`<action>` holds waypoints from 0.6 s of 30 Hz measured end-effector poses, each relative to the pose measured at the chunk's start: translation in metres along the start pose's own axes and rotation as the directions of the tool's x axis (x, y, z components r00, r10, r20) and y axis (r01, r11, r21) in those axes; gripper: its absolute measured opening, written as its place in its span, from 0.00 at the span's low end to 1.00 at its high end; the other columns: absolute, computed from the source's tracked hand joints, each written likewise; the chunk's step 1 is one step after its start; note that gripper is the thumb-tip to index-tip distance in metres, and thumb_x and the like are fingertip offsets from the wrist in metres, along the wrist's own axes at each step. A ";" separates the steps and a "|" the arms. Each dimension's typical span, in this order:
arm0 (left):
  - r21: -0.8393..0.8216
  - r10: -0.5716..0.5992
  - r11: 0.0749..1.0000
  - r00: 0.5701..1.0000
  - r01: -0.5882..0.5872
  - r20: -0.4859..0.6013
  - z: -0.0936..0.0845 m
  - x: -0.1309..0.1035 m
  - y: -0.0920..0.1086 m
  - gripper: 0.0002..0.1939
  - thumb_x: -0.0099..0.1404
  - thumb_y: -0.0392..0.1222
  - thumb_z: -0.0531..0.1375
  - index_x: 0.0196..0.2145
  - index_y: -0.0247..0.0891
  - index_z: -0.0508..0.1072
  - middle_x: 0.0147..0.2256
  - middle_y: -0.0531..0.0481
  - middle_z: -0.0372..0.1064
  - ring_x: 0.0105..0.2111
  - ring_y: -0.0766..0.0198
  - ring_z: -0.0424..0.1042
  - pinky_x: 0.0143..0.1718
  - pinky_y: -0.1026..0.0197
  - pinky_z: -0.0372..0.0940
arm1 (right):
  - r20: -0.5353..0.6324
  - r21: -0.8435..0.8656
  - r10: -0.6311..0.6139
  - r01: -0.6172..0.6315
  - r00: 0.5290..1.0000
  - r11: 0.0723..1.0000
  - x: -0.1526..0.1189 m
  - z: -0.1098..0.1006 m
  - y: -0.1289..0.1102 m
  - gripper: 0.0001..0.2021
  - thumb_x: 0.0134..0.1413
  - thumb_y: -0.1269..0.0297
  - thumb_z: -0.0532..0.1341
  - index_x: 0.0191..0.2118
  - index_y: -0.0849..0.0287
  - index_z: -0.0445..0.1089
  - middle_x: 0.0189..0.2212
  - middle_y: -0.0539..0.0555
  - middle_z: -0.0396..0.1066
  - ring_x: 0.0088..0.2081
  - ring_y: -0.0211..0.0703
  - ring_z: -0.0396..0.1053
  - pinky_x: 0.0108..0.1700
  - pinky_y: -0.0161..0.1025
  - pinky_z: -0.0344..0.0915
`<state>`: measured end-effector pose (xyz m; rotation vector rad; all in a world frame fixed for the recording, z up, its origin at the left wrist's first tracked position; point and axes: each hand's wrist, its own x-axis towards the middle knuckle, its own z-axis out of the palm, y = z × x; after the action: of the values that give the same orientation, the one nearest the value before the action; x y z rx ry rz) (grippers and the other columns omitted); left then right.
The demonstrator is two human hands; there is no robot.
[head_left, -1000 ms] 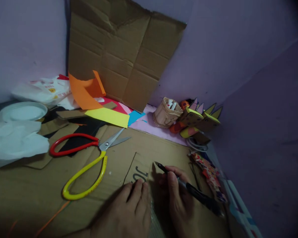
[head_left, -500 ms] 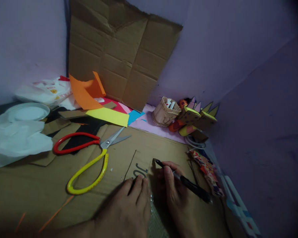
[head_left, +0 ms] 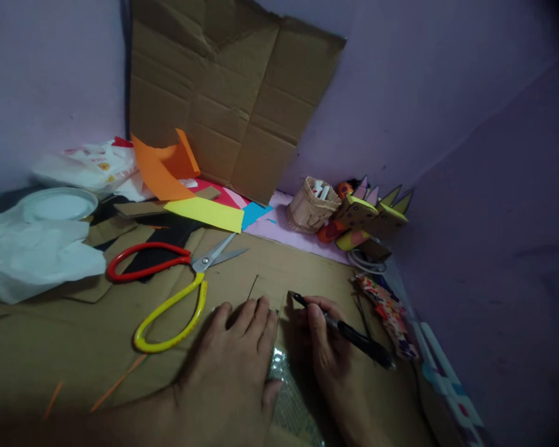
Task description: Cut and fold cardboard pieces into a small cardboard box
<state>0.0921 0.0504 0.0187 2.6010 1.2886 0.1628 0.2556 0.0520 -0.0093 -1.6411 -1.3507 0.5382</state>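
In the head view, my right hand is closed around a black pen, its tip pointing up and left, close to the cardboard. My left hand lies flat on the cardboard just left of it, fingers stretched forward and thumb out to the right. Between the hands shows a shiny, clear-covered patch; what it belongs to is partly hidden. A thin dark line runs on the cardboard beyond my left fingers. Scissors with one red and one yellow handle lie spread to the left.
Behind lie yellow paper, orange paper and a cup of white sticks. A large cardboard sheet leans on the wall. White plastic lies left; a patterned strip and a tape roll lie right.
My left hand has slid forward and now covers the printed letters and part of the drawn line. My right hand with the pen has barely moved.
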 end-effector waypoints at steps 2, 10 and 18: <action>-0.027 0.008 1.000 0.999 -0.007 0.032 -0.003 0.001 -0.002 0.32 0.61 0.51 0.49 0.58 0.30 0.57 0.60 0.33 0.47 0.57 0.43 0.53 0.51 0.33 0.50 | 0.012 0.007 -0.002 0.002 1.000 1.000 0.000 0.000 -0.001 0.14 0.57 0.54 0.53 0.39 0.59 0.66 0.27 0.53 0.69 0.28 0.42 0.68 0.26 0.37 0.64; -0.047 -0.002 0.999 0.996 0.006 0.085 -0.006 0.005 -0.004 0.34 0.59 0.52 0.51 0.60 0.32 0.55 0.62 0.34 0.45 0.58 0.44 0.50 0.54 0.35 0.46 | 0.022 -0.007 -0.035 0.035 0.999 0.999 -0.004 -0.001 -0.005 0.13 0.58 0.55 0.52 0.39 0.59 0.66 0.28 0.52 0.70 0.29 0.41 0.68 0.28 0.35 0.64; -0.040 0.028 0.999 0.999 -0.026 0.044 -0.002 0.002 -0.005 0.33 0.60 0.53 0.50 0.59 0.32 0.56 0.61 0.34 0.47 0.58 0.44 0.50 0.53 0.36 0.45 | 0.024 0.008 -0.070 0.070 0.997 0.998 -0.006 -0.003 0.005 0.12 0.57 0.56 0.53 0.38 0.59 0.67 0.27 0.52 0.70 0.27 0.40 0.68 0.28 0.36 0.66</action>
<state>0.0890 0.0550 0.0197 2.5744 1.2232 0.1325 0.2586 0.0455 -0.0139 -1.5801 -1.4167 0.5220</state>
